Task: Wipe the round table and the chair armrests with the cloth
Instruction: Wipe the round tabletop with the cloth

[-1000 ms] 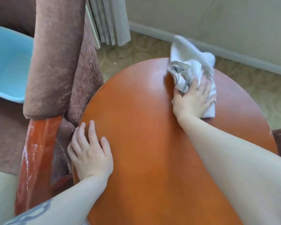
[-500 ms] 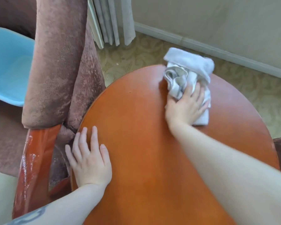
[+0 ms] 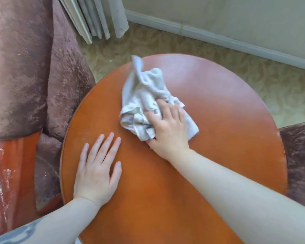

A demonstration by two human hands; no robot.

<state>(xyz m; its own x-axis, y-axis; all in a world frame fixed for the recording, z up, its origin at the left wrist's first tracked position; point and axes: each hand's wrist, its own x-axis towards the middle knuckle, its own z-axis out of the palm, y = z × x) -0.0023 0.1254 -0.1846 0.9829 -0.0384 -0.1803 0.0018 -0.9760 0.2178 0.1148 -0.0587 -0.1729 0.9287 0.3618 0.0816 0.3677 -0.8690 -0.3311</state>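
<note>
bright, soft daylight | pale glare on table [image 3: 209, 88] far side | cloth [image 3: 144, 95] slightly motion-blurred | wide-angle edge bending

Two bare forearms, no sleeves in view. No rings, no watch, no bracelets on either wrist. Left hand [image 3: 97, 171]: fingers [image 3: 105, 147] with short, unpainted nails, thumb nail short too. Left forearm bears dark grey-blue tattoo [image 3: 19, 233], well back from fingers, near elbow end at frame corner; curved bands, blurred, design not readable. Right hand [image 3: 167, 131]: fingers [image 3: 165, 110] bare, nails short where visible. Right forearm plain, no markings visible.
</note>
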